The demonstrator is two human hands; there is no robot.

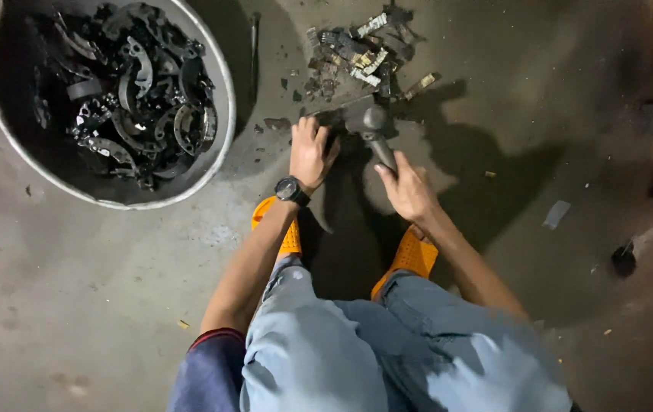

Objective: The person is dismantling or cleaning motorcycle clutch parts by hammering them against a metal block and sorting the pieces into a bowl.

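Grey concrete, a hammer and a tub of dark metal parts

Concrete floor [75,290] fills the frame as a person squats in pale jeans and orange sandals [416,255]. At upper centre, the right hand [409,187] has its fingers clamped round the handle of a dark hammer [372,126], whose head rests on a small dark workpiece [334,118]. The left hand [311,151], a black watch [292,191] on its wrist, presses down on that piece with fingers curled together over its near edge. Just beyond lies a heap of broken scraps [360,53], dark with pale bits. A round metal tub [223,91] in the upper left holds curved, dark metal parts [136,99], well apart from both hands.
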